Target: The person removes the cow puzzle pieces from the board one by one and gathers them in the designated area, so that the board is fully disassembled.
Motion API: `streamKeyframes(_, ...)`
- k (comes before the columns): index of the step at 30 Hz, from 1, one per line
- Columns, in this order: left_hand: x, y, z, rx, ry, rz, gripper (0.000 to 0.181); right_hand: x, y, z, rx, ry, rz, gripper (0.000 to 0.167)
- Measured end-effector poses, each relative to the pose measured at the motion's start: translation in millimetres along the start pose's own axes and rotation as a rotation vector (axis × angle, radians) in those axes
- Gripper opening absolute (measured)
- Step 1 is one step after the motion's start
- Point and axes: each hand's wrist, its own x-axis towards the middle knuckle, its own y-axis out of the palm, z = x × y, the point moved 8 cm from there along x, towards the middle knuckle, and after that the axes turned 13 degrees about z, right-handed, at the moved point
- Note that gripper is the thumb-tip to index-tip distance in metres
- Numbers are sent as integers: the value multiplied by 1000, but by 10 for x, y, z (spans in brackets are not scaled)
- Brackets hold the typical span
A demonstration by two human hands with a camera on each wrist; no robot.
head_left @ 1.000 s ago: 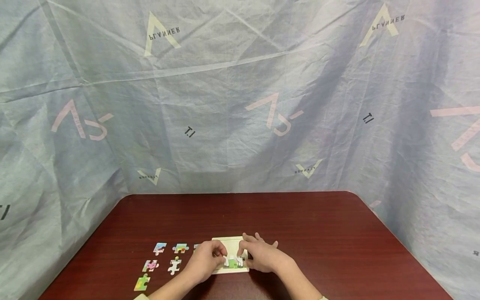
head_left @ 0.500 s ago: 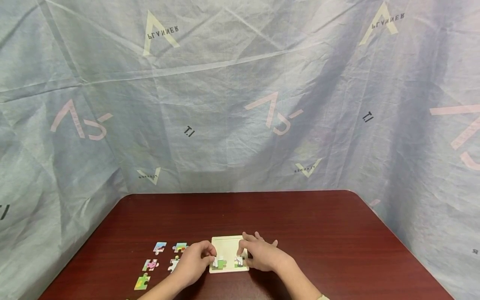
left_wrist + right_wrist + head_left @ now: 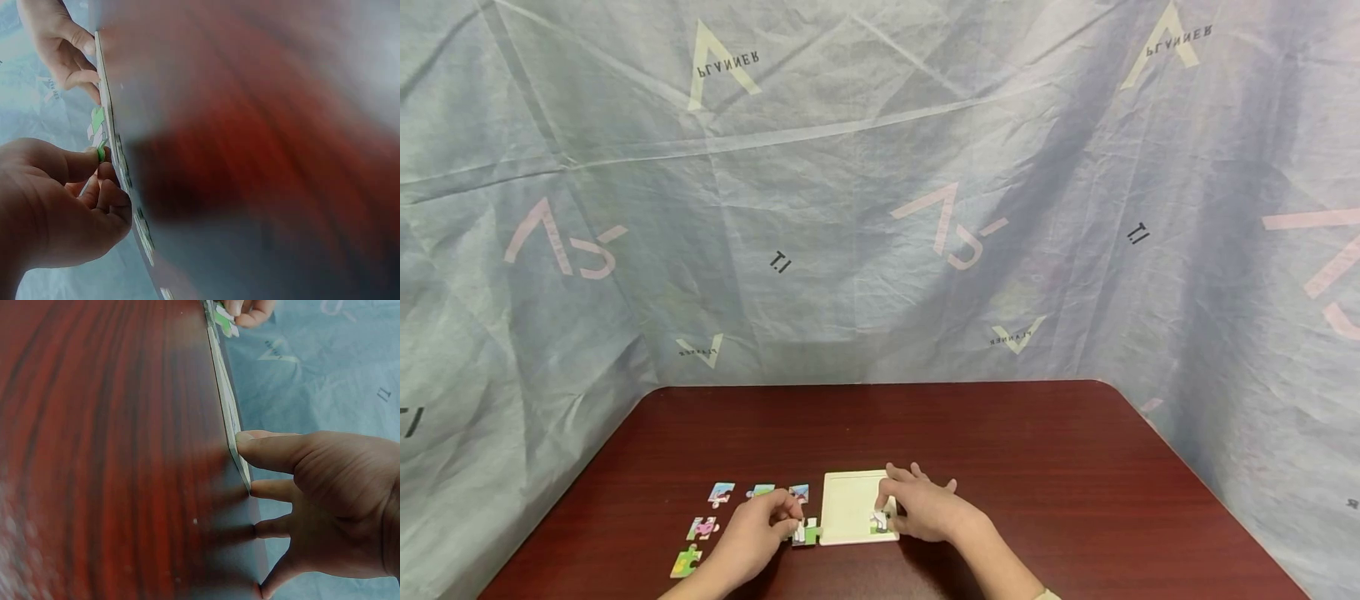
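Note:
My left hand pinches a green-and-white jigsaw piece between thumb and fingers, just off the left side of a pale puzzle tray. From the left wrist, that piece shows raised beside the tray's edge, partly covered by the fingertips. Spread over the tray's right side is my right hand. Its index finger reaches down to another jigsaw piece in the tray's near right corner. In the right wrist view, the right thumb touches the tray's rim, and other fingers rest on the table.
Several loose jigsaw pieces lie left of the tray, among them a pink one, a yellow-green one and a blue one. Some are partly behind my left hand. A dark red table carries everything; a grey printed cloth hangs behind.
My left hand has moved left with the green-and-white jigsaw piece, from beside the corner piece to outside the tray's left edge. The right hand has stayed in place.

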Motion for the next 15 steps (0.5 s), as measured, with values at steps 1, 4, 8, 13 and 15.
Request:
streamKeyframes(1,-18,-18,20,4,-7,-4,11,2,1,3,-2,-3,-1,19)
streamKeyframes(4,-70,-73,80,15,-35,-22,12,4,-4,3,-3,-7,-6,20)
streamKeyframes(8,-134,-136,151,27,-72,-49,14,-3,-11,3,2,-7,-5,20)
streamKeyframes(13,-181,-184,246,17,-126,-47,12,-4,4,-1,16,-7,9,18)
streamKeyframes(15,-193,-200,277,14,-140,-39,12,-2,5,-2,16,-5,10,17)
